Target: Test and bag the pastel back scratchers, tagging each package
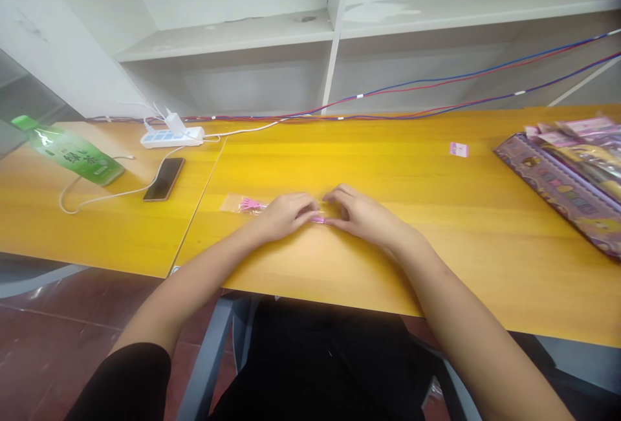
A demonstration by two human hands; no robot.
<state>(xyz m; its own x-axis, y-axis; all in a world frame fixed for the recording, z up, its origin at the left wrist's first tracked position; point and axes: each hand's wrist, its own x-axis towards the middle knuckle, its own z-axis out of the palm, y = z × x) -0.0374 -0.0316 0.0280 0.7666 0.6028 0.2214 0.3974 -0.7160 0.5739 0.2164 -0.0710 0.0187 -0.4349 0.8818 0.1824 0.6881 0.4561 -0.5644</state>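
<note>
A slim clear plastic bag (230, 203) lies on the table in front of me, with a pink stick (251, 204) inside that ends in a small hand shape. My left hand (290, 214) is closed over the middle of the bag, thumb and fingers pinching it. The stick's pink lower end (317, 219) shows just past my left fingertips. At that right end is my right hand (356, 213), its fingers curved and the thumb apart from them, the thumb tip close to the pink end. Whether it touches the film is too blurred to tell.
A purple printed box (557, 191) with several bagged items stands at the right. A small pink card (458, 149) lies behind my right hand. To the left are a phone (164, 179), a green tea bottle (72, 152) and a power strip (172, 138) with white cables.
</note>
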